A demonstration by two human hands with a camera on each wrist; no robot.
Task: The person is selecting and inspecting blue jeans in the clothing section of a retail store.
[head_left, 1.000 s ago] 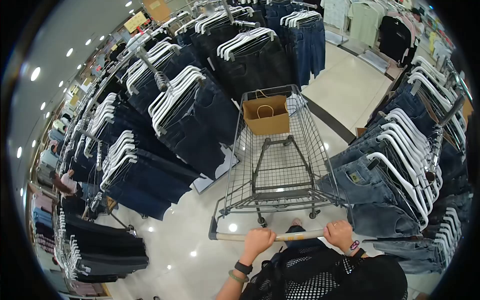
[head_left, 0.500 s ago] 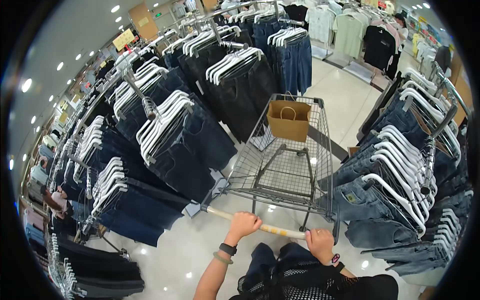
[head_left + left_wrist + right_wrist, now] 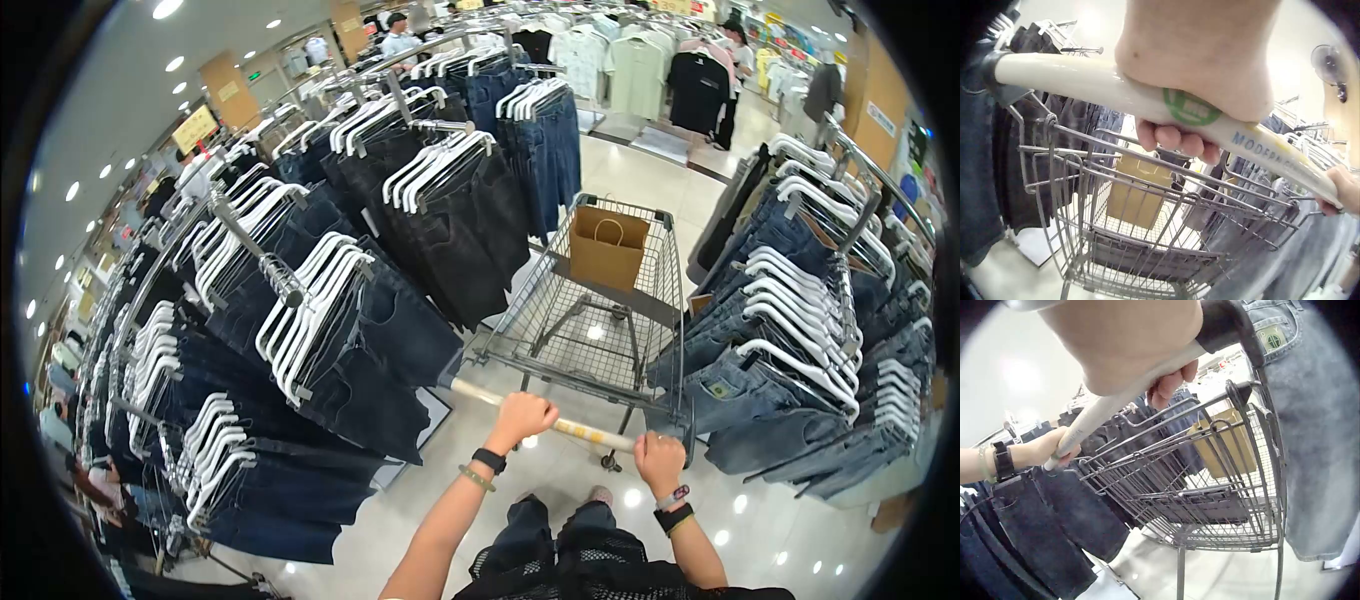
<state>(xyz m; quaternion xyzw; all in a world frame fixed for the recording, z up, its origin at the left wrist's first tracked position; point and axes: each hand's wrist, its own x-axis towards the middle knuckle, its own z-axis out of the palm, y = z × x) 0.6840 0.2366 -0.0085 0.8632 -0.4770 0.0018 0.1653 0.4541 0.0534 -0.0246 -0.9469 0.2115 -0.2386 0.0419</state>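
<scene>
Both hands grip the pale handlebar (image 3: 590,430) of a wire shopping cart (image 3: 560,345). My left hand (image 3: 525,418) curls round the bar left of its middle; in the left wrist view its fingertips (image 3: 1169,137) show below the bar, beside a green round logo. Near the bar's right end my right hand (image 3: 660,460) is wrapped round it, close to the dark end piece (image 3: 1229,328). A brown paper bag (image 3: 607,250) with twisted handles stands upright at the far end of the cart basket.
Racks of dark jeans (image 3: 370,350) on white hangers line the left. Blue jeans (image 3: 735,390) hang close along the cart's right side. Pale floor (image 3: 650,150) runs ahead toward T-shirts (image 3: 635,75) and a person (image 3: 735,70) at the back.
The cart and bag have shifted right in the head view, and the handlebar has tilted down to the right. The left racks appear larger and nearer. Both hands keep their hold.
</scene>
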